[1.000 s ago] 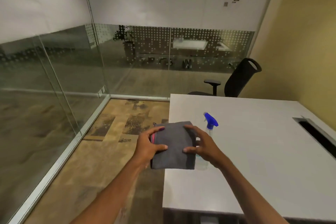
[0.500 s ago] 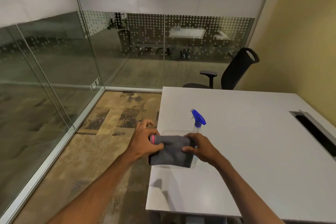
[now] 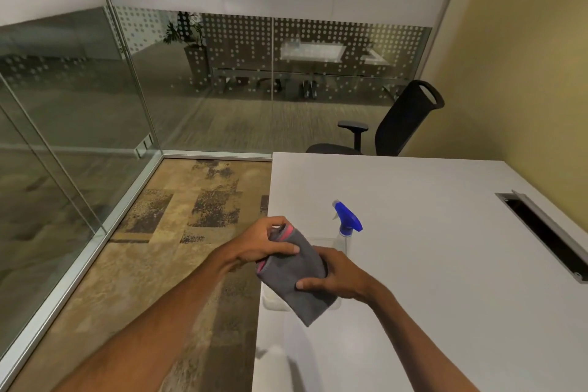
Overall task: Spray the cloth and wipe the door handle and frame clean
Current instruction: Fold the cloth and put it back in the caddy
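I hold a folded grey cloth (image 3: 296, 277) with a pink edge over the near left corner of the white table (image 3: 429, 248). My left hand (image 3: 264, 242) grips its upper end and my right hand (image 3: 337, 277) grips its right side. The cloth is folded narrow and tilted. A clear spray bottle with a blue trigger head (image 3: 346, 223) stands upright on the table just behind my right hand. No door handle shows in this view.
Glass partition walls with metal frames (image 3: 127, 73) run along the left and back. A black office chair (image 3: 394, 124) stands at the table's far side. A cable slot (image 3: 547, 232) is cut into the table at right. A clear tray (image 3: 273, 301) lies under the cloth.
The cloth has been folded narrower and turned to a tilt between my hands. The view has dipped down slightly toward the table corner.
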The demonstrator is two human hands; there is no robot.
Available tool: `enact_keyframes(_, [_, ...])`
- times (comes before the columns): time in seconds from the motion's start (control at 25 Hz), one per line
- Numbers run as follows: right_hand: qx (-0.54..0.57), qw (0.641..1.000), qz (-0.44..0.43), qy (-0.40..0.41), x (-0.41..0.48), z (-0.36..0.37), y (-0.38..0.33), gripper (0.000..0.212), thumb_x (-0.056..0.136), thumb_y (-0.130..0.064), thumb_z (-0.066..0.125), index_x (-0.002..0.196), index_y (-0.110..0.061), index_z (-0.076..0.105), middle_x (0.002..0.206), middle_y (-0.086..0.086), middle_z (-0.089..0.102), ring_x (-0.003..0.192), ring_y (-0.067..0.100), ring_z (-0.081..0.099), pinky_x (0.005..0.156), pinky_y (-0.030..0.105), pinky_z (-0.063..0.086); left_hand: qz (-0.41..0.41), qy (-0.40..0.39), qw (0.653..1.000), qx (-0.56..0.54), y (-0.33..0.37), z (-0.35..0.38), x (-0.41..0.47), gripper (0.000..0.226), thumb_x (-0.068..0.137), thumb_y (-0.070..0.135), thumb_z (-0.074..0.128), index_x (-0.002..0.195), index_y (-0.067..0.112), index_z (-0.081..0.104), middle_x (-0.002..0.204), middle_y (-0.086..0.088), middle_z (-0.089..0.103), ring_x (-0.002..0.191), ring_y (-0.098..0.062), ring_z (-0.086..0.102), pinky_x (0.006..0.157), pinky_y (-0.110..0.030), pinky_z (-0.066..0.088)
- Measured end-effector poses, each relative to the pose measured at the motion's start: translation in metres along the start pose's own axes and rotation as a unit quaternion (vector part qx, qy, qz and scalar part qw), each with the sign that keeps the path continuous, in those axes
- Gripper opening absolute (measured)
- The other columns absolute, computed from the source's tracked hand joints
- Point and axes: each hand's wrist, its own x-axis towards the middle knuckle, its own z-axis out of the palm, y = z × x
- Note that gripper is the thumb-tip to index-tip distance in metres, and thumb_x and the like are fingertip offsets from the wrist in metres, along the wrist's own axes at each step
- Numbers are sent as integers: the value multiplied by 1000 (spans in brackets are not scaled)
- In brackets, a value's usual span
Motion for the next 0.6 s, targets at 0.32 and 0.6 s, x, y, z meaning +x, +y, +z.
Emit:
enact_keyframes(0.32, [234, 951, 147, 138, 24, 29, 45, 57, 71, -42, 79, 118, -20, 53, 114, 5, 67, 98, 22, 68, 87, 46, 57, -187, 102, 968, -130, -52, -6, 48, 52, 71, 3, 83, 114, 11, 55, 107, -13, 71, 94, -24, 69, 67, -35, 57])
enact_keyframes(0.6, [119, 960, 154, 202, 61, 35, 63, 67, 85, -29, 69, 135, -21, 26, 128, 7, 51, 111, 22, 58, 93, 42, 55, -196, 285, 935, -78, -89, 15, 106, 45, 75, -3, 78, 107, 10, 49, 102, -19, 62, 88, -26, 61, 64, -30, 55])
